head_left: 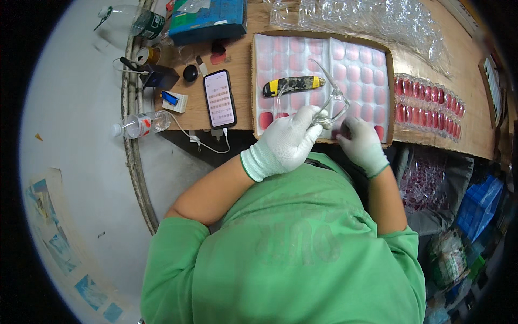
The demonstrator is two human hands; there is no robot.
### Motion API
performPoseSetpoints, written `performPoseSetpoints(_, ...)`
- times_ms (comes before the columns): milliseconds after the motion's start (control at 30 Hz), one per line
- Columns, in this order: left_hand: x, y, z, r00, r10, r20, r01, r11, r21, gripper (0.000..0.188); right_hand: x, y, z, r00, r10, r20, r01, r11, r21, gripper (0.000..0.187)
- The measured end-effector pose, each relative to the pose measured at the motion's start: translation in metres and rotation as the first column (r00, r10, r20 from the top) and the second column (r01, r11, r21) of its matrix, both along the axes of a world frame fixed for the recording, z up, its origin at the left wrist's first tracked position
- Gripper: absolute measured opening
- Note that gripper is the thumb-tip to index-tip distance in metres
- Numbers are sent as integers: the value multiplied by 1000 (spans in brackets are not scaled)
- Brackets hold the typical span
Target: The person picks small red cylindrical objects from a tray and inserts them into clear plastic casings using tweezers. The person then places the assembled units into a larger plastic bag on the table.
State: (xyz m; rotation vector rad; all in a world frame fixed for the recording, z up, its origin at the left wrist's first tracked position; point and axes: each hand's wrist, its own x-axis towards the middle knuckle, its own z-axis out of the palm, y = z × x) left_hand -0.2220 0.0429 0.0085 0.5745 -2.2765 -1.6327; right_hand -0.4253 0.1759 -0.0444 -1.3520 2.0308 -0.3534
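Observation:
My left hand, in a white knit glove with a green cuff, is closed around a clear eyeglass frame above the front edge of a shallow cardboard box. One temple of the frame points up and away. Beside it, my right hand, gloved alike, has its fingers curled together at the box's front edge. What sits in those fingers, if anything, I cannot make out. Rows of reddish lenses lie in the box under a white translucent sheet. On the sheet rests a yellow and black utility knife.
Left of the box lie a lit phone with a cable, a black box and a blue box. Finished-looking clear frames with red lenses stand in rows at right. Clear frames line the back. Plastic bottles lie at left.

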Motion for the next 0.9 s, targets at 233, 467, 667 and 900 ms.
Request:
performPoseSetpoints(233, 10, -3, 18, 996, -91, -8, 91, 973, 211, 26, -25, 47, -24, 942, 25, -336, -209, 826, -524, 21)
performPoseSetpoints(467, 6, -7, 12, 996, 21, 89, -26, 998, 62, 25, 38, 30, 24, 853, -265, 449, 497, 672, -549, 21)
performPoseSetpoints(667, -12, 7, 14, 994, -82, 67, 78, 996, 53, 19, 52, 1, 54, 718, -231, 657, 653, 552, -519, 27)
performPoseSetpoints(900, -11, 12, 30, 997, -76, 34, 66, 972, 226, 16, 49, 4, 79, 516, -215, 829, 727, 623, -291, 14)
